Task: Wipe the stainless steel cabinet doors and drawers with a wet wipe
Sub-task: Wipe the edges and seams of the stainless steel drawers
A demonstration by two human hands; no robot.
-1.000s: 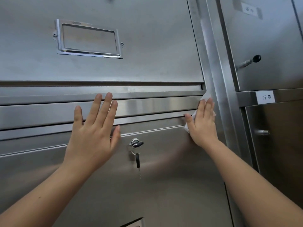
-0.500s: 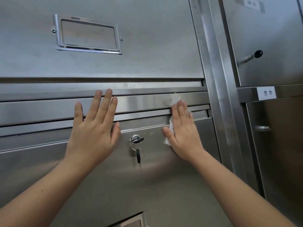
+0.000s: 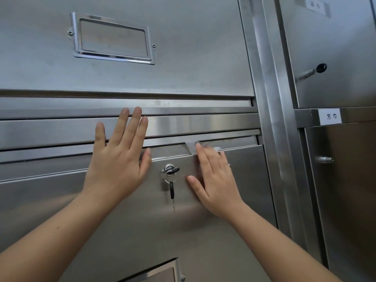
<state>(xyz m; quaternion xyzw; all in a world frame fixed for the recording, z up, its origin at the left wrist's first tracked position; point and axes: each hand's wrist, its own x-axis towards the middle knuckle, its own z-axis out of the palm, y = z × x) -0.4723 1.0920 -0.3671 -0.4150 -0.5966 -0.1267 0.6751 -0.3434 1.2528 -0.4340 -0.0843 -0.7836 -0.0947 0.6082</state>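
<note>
The right hand presses the wet wipe with straight fingers against the top edge of the lower door. The left hand braces open-palmed, holding nothing. A leftward sweep could snag the dangling key.

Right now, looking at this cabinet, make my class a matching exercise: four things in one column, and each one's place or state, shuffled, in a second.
Column A
1. left hand
2. right hand
3. key
4. white label

Column B
a. hangs on a ring below the lock
b. presses the wet wipe on the door
c. flat against the door, holding nothing
d. stuck on the right-hand cabinet

Pairs: 1-c; 2-b; 3-a; 4-d
</note>
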